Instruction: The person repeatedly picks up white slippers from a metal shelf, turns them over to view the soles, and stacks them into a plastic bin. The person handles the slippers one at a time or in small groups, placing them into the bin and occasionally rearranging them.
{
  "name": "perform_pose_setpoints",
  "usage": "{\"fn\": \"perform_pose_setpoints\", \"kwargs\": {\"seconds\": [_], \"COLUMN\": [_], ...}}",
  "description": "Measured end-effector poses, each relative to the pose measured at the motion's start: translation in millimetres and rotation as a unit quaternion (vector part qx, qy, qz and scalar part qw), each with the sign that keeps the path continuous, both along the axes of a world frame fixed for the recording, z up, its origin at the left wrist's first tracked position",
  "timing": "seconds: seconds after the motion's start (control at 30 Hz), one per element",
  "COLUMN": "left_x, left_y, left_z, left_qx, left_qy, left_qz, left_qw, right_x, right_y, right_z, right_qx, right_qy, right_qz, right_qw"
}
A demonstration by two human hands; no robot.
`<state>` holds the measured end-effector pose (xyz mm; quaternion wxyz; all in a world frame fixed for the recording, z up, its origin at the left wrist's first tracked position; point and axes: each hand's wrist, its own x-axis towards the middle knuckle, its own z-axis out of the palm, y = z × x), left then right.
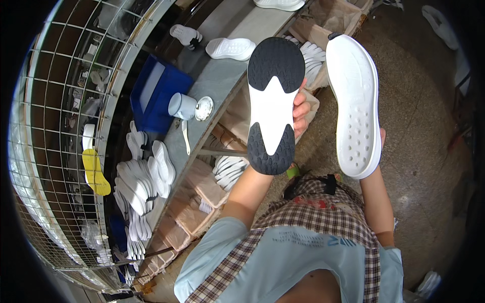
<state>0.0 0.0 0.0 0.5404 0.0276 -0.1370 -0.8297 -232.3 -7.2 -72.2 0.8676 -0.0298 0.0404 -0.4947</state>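
My left hand (301,108) is closed round a white shoe sole with black tread patches (270,108); its tread side faces up, and the fingers curl at its right edge. Beside it, a second white shoe sole (353,101) is in my right hand (382,136). That sole shows its hollow inner side, with rows of round dimples at the heel and a small dark tip at the toe. Most of the right hand is hidden behind it. The two soles are held upright side by side, apart from each other.
To the left runs a grey bench (222,81) with a white sole (230,49), a white cup (182,106), its lid (204,108), a brush (186,136), a blue bin (156,93) and stacked soles (134,182). Lined crates (204,184) stand below. A wire mesh (55,101) borders the far left.
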Motion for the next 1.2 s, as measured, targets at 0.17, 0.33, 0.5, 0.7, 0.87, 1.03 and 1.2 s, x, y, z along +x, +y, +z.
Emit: {"fn": "perform_pose_setpoints", "kwargs": {"seconds": [0.17, 0.33, 0.5, 0.7, 0.87, 1.03, 1.2], "left_x": [-11, -13, -34, -60, -38, 33, 133], "left_y": [4, 5, -18, -14, -28, -109, -230], "left_z": [4, 0, -38, -49, -39, 2, 41], "left_qx": [0.042, 0.042, -0.012, 0.196, 0.208, 0.153, 0.132], "left_qy": [0.035, 0.027, -0.199, -0.223, -0.196, -0.279, -0.357], "left_qz": [0.050, 0.058, 0.118, 0.018, 0.061, 0.173, 0.283], "left_qw": [0.997, 0.997, 0.973, 0.955, 0.956, 0.932, 0.881], "right_x": [-6, -11, -10, -4, 15, 19, -3], "right_y": [-3, -4, -10, -10, -28, -56, -37], "right_z": [-9, -8, -16, -26, -6, -6, -49], "right_qx": [-0.013, -0.017, -0.051, 0.015, -0.061, -0.096, 0.014], "right_qy": [-0.006, -0.003, 0.170, 0.133, 0.275, 0.358, 0.413], "right_qz": [0.033, 0.045, 0.058, 0.111, 0.064, -0.017, 0.001], "right_qw": [0.999, 0.999, 0.982, 0.985, 0.957, 0.928, 0.911]}}
